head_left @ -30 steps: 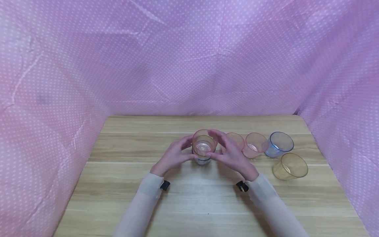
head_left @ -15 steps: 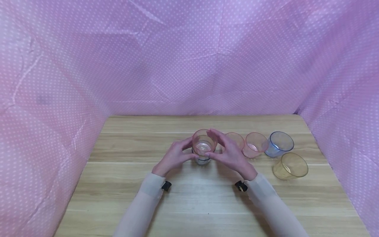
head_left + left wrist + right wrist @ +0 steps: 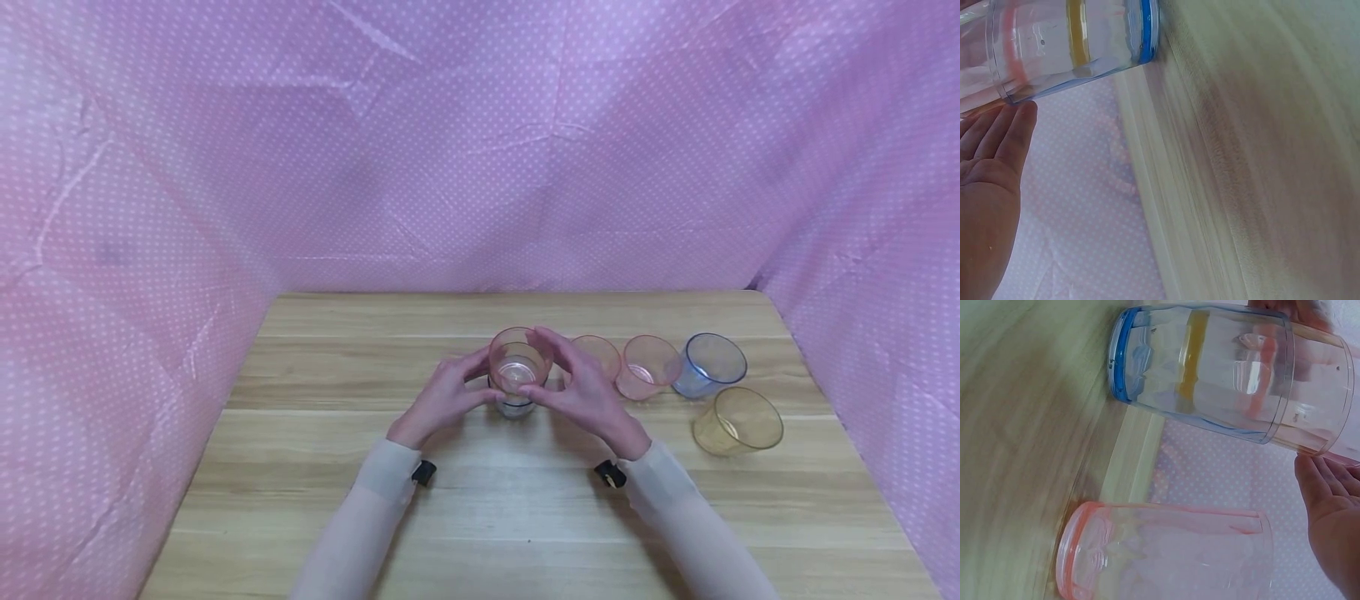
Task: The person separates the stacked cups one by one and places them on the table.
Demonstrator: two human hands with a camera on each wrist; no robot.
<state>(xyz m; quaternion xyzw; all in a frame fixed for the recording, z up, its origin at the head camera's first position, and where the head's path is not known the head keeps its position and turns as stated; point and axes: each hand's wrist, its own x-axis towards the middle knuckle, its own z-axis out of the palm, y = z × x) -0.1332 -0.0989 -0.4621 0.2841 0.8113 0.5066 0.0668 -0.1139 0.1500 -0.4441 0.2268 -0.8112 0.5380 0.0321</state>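
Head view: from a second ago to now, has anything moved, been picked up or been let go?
Hardly anything: the wrists of the left hand and right hand seem to have edged slightly closer together. Nothing was taken hold of or let go; both hands grip the nested cup stack as before. The two pink cups, blue cup and yellow cup stayed put.

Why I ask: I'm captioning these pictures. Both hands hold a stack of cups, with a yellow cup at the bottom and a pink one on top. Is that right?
Not quite: the bottom cup is blue, not yellow, as the right wrist view shows. The left hand and right hand do hold the stack, and its top cup is pink.
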